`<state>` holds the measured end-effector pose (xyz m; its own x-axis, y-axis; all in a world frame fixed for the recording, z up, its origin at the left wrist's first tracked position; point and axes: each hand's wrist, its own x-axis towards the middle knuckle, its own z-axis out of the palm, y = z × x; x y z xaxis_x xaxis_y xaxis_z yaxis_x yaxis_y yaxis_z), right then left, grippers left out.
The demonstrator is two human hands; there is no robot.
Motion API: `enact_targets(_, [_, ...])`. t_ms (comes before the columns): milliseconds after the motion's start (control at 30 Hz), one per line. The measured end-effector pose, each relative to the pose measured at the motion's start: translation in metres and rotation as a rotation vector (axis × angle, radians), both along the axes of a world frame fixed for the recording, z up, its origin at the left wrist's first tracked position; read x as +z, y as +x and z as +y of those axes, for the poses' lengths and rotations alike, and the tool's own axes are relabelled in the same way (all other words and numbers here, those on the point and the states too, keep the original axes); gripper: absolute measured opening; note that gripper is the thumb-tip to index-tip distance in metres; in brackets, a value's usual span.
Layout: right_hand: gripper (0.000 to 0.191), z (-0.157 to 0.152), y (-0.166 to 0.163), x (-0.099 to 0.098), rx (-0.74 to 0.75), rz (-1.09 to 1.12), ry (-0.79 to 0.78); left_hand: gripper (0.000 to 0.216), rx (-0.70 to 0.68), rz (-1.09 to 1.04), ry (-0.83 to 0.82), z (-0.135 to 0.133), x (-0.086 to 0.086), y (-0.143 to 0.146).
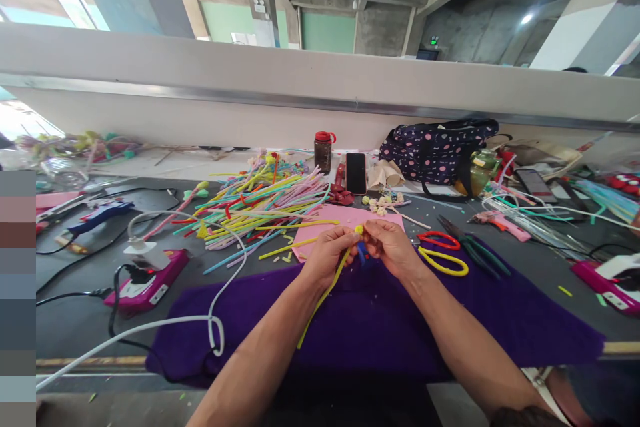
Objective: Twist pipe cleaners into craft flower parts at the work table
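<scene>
My left hand (330,255) and my right hand (393,247) meet over a purple cloth, fingertips nearly touching. Between them is a small yellow curled bud at the end of a yellow pipe cleaner (327,292). The stem passes under my left fingers and hangs down toward the cloth. My left hand is closed on the stem, and my right fingers pinch the bud. Something blue (363,252) shows just beneath my hands, partly hidden. Behind them lies a pink sheet (320,220) with yellow pipe cleaners across its left side.
A heap of coloured pipe cleaners (280,197) lies back left. Red and yellow handle loops (444,261) and green-handled pliers (483,257) lie right. Further out are a bottle (323,155), a phone (355,173), a patterned bag (425,153), a glue gun (505,223) and a corded power strip (150,287).
</scene>
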<state>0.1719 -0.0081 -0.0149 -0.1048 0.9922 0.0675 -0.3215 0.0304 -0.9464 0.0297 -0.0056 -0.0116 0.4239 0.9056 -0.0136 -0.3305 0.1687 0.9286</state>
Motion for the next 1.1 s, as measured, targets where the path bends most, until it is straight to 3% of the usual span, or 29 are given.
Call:
enact_targets(167, [0.03,0.002,0.005,0.001,-0.065,-0.038,0.001,0.018,-0.018,-0.051,-0.1,0.002,-0.003,-0.001])
enact_targets(333, [0.024,-0.002,-0.001,0.0,-0.034,-0.204,0.109,0.02,-0.004,0.027,-0.064,0.001,-0.006,0.001])
enact_targets(467, [0.019,-0.003,-0.001,0.001,-0.099,-0.271,0.141,0.023,-0.004,0.122,-0.022,-0.001,-0.005,0.003])
enact_targets(733, [0.025,0.003,0.01,0.001,-0.122,-0.227,0.15,0.025,-0.119,0.23,0.001,-0.004,0.0,0.002])
enact_targets(1100, [0.023,0.018,0.05,0.01,-0.333,-0.108,0.178,0.024,-0.314,0.365,0.048,-0.01,0.004,0.0])
